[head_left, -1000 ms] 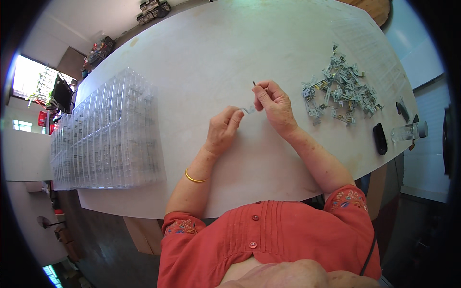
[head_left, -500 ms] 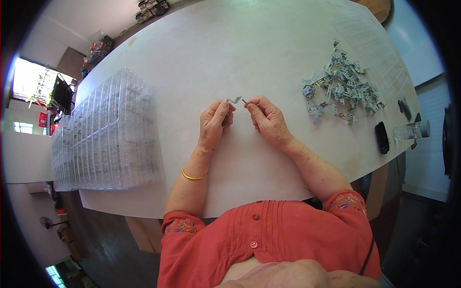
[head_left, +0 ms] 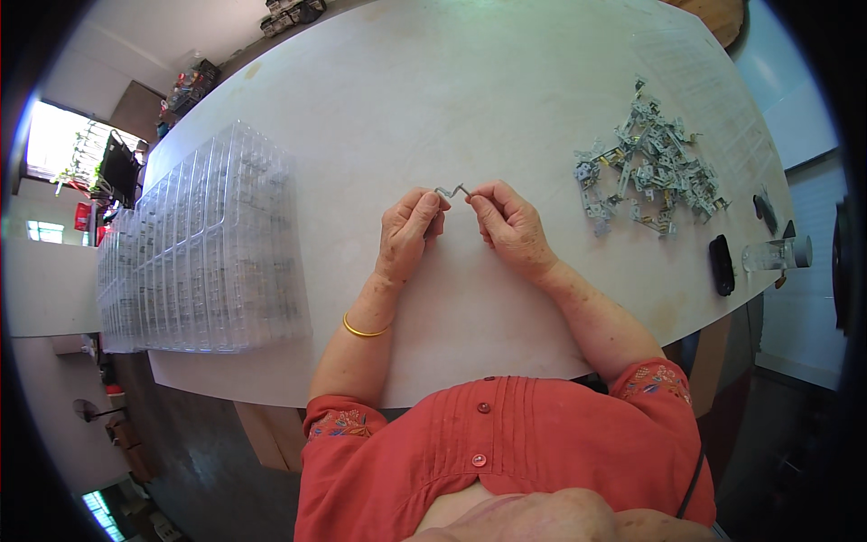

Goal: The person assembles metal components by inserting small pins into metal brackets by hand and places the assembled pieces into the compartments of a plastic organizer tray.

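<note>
Metal piece (head_left: 447, 193), bent: left hand (head_left: 409, 237) is pinching it; right hand (head_left: 513, 229) is pinching thin rod (head_left: 465, 190) close by; steadiness is likely helping alignment.

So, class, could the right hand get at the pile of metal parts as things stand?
Probably yes: only tabletop lies between the right hand and the pile, though that hand holds a thin rod.

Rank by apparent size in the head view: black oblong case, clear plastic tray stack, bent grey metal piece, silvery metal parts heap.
Clear plastic tray stack
Silvery metal parts heap
Black oblong case
Bent grey metal piece (visible part only)
</note>
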`<action>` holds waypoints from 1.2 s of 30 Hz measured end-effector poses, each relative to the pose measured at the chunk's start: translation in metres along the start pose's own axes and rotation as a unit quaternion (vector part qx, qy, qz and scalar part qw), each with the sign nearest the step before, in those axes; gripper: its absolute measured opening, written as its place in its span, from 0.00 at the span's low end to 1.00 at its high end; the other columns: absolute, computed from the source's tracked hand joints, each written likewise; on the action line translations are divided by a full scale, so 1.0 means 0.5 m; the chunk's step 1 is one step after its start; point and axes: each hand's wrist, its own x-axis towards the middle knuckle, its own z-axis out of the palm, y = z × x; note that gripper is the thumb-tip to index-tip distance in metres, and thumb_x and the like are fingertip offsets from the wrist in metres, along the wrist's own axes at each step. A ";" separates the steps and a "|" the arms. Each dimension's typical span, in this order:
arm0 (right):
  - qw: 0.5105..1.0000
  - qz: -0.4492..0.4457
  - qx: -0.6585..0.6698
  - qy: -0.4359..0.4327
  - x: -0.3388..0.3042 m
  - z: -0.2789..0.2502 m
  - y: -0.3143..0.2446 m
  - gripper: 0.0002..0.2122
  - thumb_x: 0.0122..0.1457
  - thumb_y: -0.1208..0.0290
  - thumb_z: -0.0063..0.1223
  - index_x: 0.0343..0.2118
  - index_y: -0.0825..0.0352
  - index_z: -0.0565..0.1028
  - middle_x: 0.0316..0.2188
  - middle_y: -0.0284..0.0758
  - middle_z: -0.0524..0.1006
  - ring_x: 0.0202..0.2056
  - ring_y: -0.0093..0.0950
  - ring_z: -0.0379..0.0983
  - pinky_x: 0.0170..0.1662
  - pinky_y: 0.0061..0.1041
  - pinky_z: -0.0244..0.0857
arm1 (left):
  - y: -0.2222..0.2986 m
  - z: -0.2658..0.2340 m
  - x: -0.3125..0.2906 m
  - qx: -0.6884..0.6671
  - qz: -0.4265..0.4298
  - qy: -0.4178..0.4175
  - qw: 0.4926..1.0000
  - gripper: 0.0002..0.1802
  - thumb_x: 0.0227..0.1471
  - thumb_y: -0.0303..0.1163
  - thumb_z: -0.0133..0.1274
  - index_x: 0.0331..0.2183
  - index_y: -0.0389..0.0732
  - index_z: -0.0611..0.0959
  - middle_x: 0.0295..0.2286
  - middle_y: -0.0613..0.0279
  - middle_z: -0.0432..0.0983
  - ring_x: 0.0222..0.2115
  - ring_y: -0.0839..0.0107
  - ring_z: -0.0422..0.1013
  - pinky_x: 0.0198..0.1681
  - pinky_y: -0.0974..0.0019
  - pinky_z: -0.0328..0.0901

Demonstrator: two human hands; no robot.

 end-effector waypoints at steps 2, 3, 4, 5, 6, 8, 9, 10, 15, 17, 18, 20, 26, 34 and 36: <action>1.000 0.003 0.002 0.002 0.000 -0.001 0.001 0.06 0.65 0.69 0.48 0.36 0.66 0.73 0.20 0.24 0.69 0.21 0.14 0.64 0.25 0.17 0.61 | 0.001 -0.003 -0.001 0.007 0.005 -0.006 1.000 0.17 0.64 0.40 0.44 0.30 0.39 0.79 0.16 0.70 0.67 0.16 0.82 0.57 0.20 0.76 0.52; 1.000 0.003 0.002 0.002 0.000 -0.002 0.001 0.06 0.65 0.69 0.48 0.36 0.66 0.73 0.20 0.24 0.69 0.21 0.14 0.64 0.25 0.17 0.61 | 0.000 -0.003 -0.001 0.014 0.010 -0.012 1.000 0.16 0.64 0.39 0.44 0.30 0.39 0.80 0.16 0.71 0.67 0.17 0.83 0.57 0.20 0.77 0.52; 1.000 -0.001 -0.013 0.002 0.000 -0.003 0.000 0.06 0.65 0.69 0.48 0.36 0.66 0.73 0.19 0.25 0.69 0.21 0.14 0.65 0.25 0.17 0.61 | -0.001 -0.001 -0.002 0.014 0.010 -0.012 1.000 0.16 0.64 0.39 0.44 0.30 0.39 0.80 0.16 0.71 0.67 0.17 0.83 0.57 0.20 0.77 0.52; 1.000 -0.006 -0.028 0.001 0.000 -0.004 -0.001 0.06 0.65 0.70 0.48 0.36 0.66 0.73 0.19 0.25 0.70 0.21 0.14 0.65 0.25 0.17 0.61 | -0.002 0.004 -0.005 0.046 0.041 -0.024 0.998 0.16 0.64 0.38 0.45 0.31 0.39 0.80 0.17 0.71 0.67 0.18 0.83 0.58 0.21 0.77 0.52; 1.000 -0.005 -0.028 0.001 0.000 -0.004 -0.002 0.06 0.65 0.70 0.48 0.36 0.66 0.73 0.19 0.25 0.70 0.21 0.14 0.65 0.25 0.17 0.61 | -0.003 0.006 -0.007 0.078 0.073 -0.036 0.994 0.15 0.64 0.38 0.45 0.31 0.38 0.80 0.17 0.71 0.67 0.18 0.83 0.58 0.21 0.77 0.53; 1.000 0.014 -0.004 -0.010 0.000 -0.006 -0.004 0.06 0.66 0.71 0.44 0.39 0.67 0.72 0.22 0.27 0.72 0.23 0.16 0.67 0.27 0.18 0.64 | -0.007 0.005 -0.004 0.093 0.088 -0.036 0.991 0.14 0.62 0.36 0.47 0.31 0.37 0.80 0.17 0.71 0.67 0.18 0.82 0.60 0.21 0.75 0.56; 1.000 0.015 -0.004 -0.010 0.000 -0.007 -0.006 0.06 0.66 0.71 0.44 0.39 0.67 0.72 0.22 0.27 0.72 0.23 0.16 0.67 0.27 0.18 0.64 | -0.009 0.004 -0.003 0.107 0.102 -0.037 0.988 0.12 0.61 0.34 0.49 0.31 0.35 0.80 0.16 0.70 0.67 0.18 0.80 0.61 0.22 0.73 0.59; 0.999 0.026 0.016 -0.021 0.001 -0.009 -0.008 0.07 0.66 0.72 0.42 0.40 0.67 0.72 0.24 0.28 0.73 0.25 0.17 0.68 0.28 0.19 0.65 | -0.010 0.004 -0.004 0.107 0.102 -0.037 0.988 0.12 0.61 0.34 0.49 0.31 0.35 0.80 0.16 0.70 0.67 0.18 0.80 0.61 0.22 0.73 0.59; 0.983 0.093 0.129 -0.089 0.010 -0.034 -0.016 0.09 0.66 0.72 0.41 0.45 0.67 0.71 0.28 0.29 0.73 0.30 0.17 0.70 0.34 0.20 0.67 | -0.022 0.003 -0.004 0.199 0.160 -0.048 0.966 0.11 0.62 0.32 0.48 0.31 0.35 0.79 0.17 0.70 0.66 0.19 0.81 0.61 0.22 0.74 0.58; 0.971 0.090 0.190 -0.113 0.012 -0.040 -0.016 0.09 0.65 0.69 0.45 0.44 0.67 0.72 0.30 0.30 0.74 0.30 0.18 0.71 0.35 0.21 0.68 | -0.022 0.006 -0.005 0.210 0.175 -0.046 0.961 0.10 0.61 0.31 0.49 0.31 0.35 0.79 0.17 0.68 0.66 0.18 0.81 0.61 0.22 0.73 0.58; 0.971 0.090 0.191 -0.112 0.012 -0.039 -0.016 0.09 0.65 0.69 0.45 0.44 0.67 0.72 0.30 0.30 0.74 0.30 0.18 0.71 0.35 0.21 0.68 | -0.022 0.008 -0.005 0.221 0.191 -0.043 0.956 0.09 0.60 0.30 0.50 0.31 0.34 0.79 0.16 0.67 0.66 0.18 0.80 0.61 0.21 0.72 0.58; 0.988 0.080 0.097 -0.090 0.010 -0.033 -0.019 0.08 0.65 0.69 0.47 0.43 0.67 0.73 0.31 0.29 0.75 0.33 0.18 0.71 0.38 0.20 0.68 | -0.015 0.014 -0.007 0.242 0.210 -0.040 0.946 0.08 0.58 0.29 0.52 0.30 0.35 0.78 0.16 0.65 0.66 0.17 0.78 0.61 0.21 0.71 0.58; 0.991 -0.033 0.118 -0.048 0.015 -0.023 0.027 0.06 0.64 0.74 0.51 0.42 0.66 0.74 0.34 0.28 0.77 0.40 0.16 0.71 0.42 0.20 0.69 | -0.013 0.025 -0.006 0.310 0.296 -0.047 0.902 0.04 0.53 0.26 0.56 0.28 0.36 0.78 0.17 0.59 0.67 0.16 0.69 0.62 0.20 0.68 0.58; 0.988 -0.015 0.139 -0.060 0.017 -0.028 0.017 0.07 0.64 0.71 0.51 0.41 0.67 0.74 0.34 0.29 0.77 0.36 0.17 0.73 0.42 0.19 0.71 | -0.008 0.029 -0.003 0.362 0.318 0.056 0.875 0.06 0.50 0.27 0.58 0.27 0.39 0.77 0.18 0.60 0.72 0.17 0.64 0.68 0.21 0.63 0.62; 0.988 0.008 0.127 -0.088 0.017 -0.029 0.015 0.06 0.64 0.71 0.51 0.41 0.67 0.74 0.32 0.29 0.77 0.35 0.18 0.74 0.41 0.19 0.71 | -0.008 0.030 -0.004 0.358 0.324 0.044 0.874 0.05 0.50 0.27 0.58 0.28 0.39 0.77 0.19 0.60 0.72 0.17 0.63 0.68 0.21 0.63 0.62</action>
